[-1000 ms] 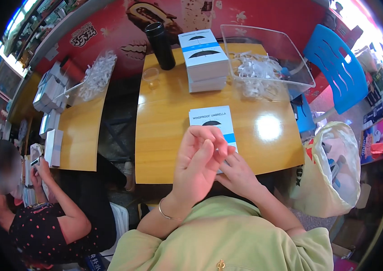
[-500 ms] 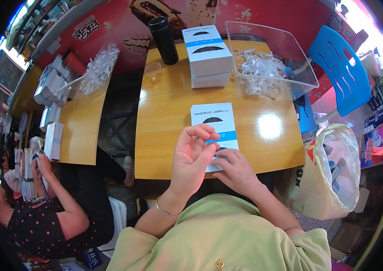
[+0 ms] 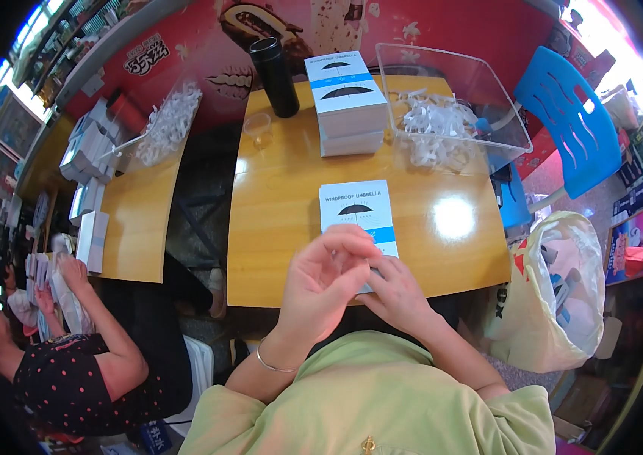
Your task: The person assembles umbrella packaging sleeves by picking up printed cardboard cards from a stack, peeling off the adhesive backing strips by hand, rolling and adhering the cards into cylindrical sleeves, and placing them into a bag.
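Observation:
My left hand (image 3: 327, 279), with a thin bracelet on its wrist, is raised over the near table edge with its fingers curled and thumb drawn in. My right hand (image 3: 395, 294) meets it at the fingertips, thumb and fingers pinched together. Whatever lies between the fingertips is too small or hidden to make out. Behind the hands lies a white printed umbrella leaflet or pile of leaflets (image 3: 353, 199) with a blue band, its lower part covered by my hands. Farther back stands a tall stack of matching leaflets (image 3: 350, 121).
A clear plastic bin (image 3: 480, 64) with white paper strips (image 3: 442, 125) stands back right. Near the stack are a black tumbler (image 3: 274, 80) and a clear cup (image 3: 258, 130). A blue chair (image 3: 575, 125) and an open bag (image 3: 556, 303) are right. A co-worker (image 3: 94, 371) sits left.
My hands have come closer together, and my right fingertips now meet my left ones. The view has tilted slightly upward. The co-worker's hands at left have shifted.

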Available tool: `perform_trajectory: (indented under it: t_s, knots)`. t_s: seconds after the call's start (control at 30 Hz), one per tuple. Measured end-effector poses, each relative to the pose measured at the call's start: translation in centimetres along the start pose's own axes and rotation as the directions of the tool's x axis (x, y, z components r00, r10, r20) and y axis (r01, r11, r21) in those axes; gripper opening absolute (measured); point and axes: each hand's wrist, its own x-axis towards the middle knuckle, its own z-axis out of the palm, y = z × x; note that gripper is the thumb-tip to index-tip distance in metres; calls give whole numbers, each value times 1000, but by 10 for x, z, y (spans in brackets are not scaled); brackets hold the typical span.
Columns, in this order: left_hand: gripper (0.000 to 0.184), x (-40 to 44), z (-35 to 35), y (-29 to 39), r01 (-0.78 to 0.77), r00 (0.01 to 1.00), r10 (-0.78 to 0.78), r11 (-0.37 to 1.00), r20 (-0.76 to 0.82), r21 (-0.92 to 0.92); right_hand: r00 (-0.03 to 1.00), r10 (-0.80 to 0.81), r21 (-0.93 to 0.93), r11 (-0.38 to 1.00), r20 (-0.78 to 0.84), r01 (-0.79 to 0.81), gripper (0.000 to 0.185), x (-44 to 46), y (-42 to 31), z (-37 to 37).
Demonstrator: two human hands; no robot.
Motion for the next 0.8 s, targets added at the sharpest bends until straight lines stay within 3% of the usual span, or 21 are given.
perform_trajectory:
  t_s: [0.1,0.13,0.2,0.3,0.37,0.47,0.6,0.8]
  knots:
    - [6,-14,14,31,106,960,-22,951,278,-291,1000,-12,-15,1000,23,12,39,2,2,-1]
    - [7,-19,24,41,88,941,61,905,332,-416,999,-15,-18,1000,44,16,40,3,2,-2]
    - [17,-17,33,66,289,792,144,767,594,-573,998,-5,7,1000,57,5,39,4,0,-5]
    - [33,-39,74,74,200,851,335,505,404,-840,997,19,25,999,76,-21,40,6,-3,-6]
    - [37,-48,83,79,199,872,358,365,334,-910,997,21,21,1000,70,-23,39,6,-4,-7]
    - [40,-50,85,84,264,864,351,292,359,-919,997,29,15,999,68,-30,39,7,-5,-7]
    - [39,-48,94,74,232,848,454,148,275,-961,997,34,18,999,74,-36,38,8,-5,-7]
    - [32,-40,83,78,434,793,405,147,455,-889,999,3,-19,1000,36,-2,38,8,-6,-8]
